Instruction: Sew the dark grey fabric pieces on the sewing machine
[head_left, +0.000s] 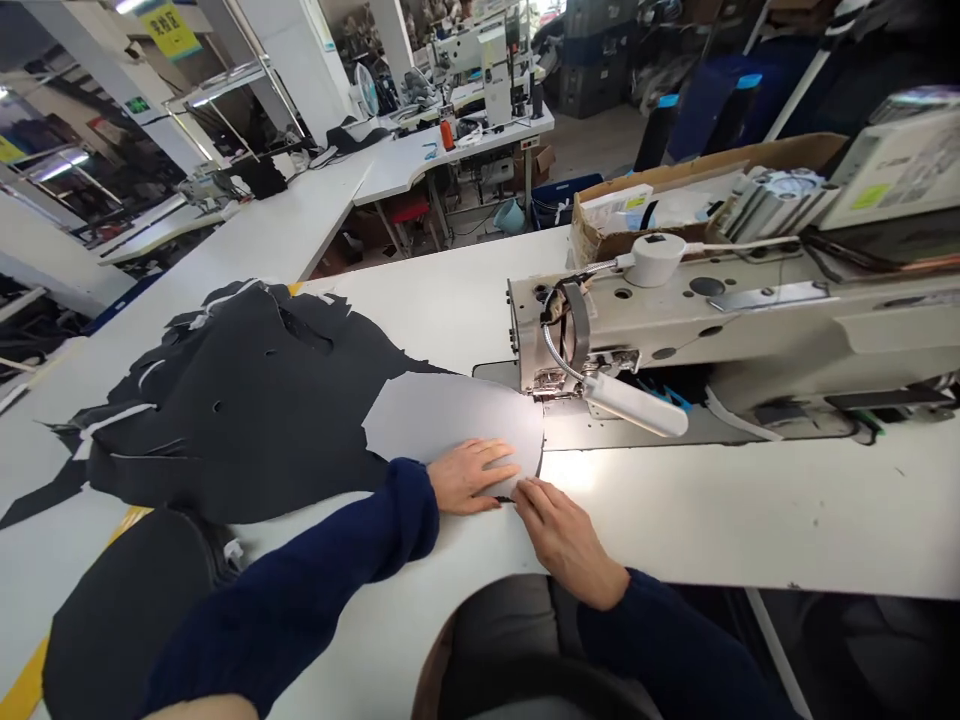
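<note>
My left hand (pixel 472 477) lies flat with its fingers apart on a light grey fabric panel (pixel 442 410). At the panel's near right corner, the fingers of my right hand (pixel 561 540) are closed on its edge. A thin dark edge shows under the panel there. The panel's far right side reaches the needle area of a sewing machine (pixel 559 350), whose presser foot is hard to make out. Left of the panel, partly beneath it, spreads a heap of dark fabric pieces (pixel 247 420).
A lit lamp (pixel 637 405) on a bendable neck hangs before the machine head. A stack of rounded dark pieces (pixel 127 610) lies at the near left. Behind the machine stands an open cardboard box (pixel 592 245). The white table's (pixel 690 520) front edge curves inward near my body.
</note>
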